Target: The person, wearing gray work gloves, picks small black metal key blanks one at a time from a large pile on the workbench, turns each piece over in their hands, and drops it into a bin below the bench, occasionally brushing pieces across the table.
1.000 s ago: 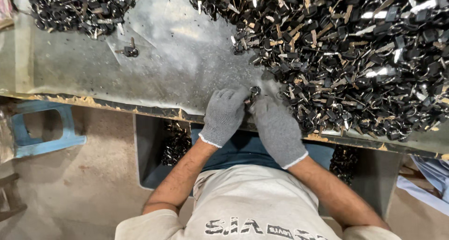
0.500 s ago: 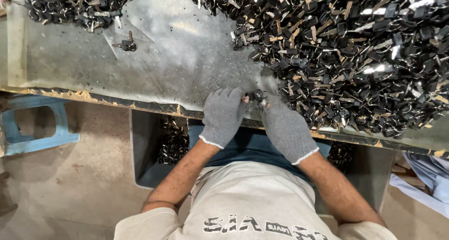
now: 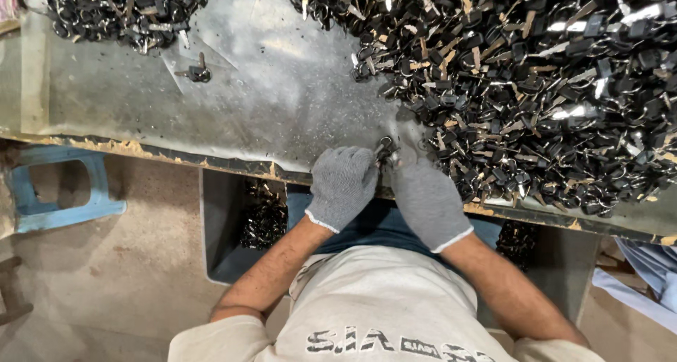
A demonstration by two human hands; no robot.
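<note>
A grey metal workbench (image 3: 282, 101) carried 2 heaps of black keys on rings: a large heap (image 3: 536, 73) over its right half and a smaller heap (image 3: 120, 9) at its far left corner. 1 loose key (image 3: 197, 71) lay just beside the smaller heap. A blue plastic stool (image 3: 60, 192) stood on the floor below the bench's left near edge.

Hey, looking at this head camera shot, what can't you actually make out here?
- Small part pinched between the left hand and right hand: its shape is too small and half covered by the gloved fingertips.
- Big pile of dark parts: cut off by the top and right edges.
- Smaller pile: cut off at the top.
- Bin under the table: its contents lie in shadow.
</note>
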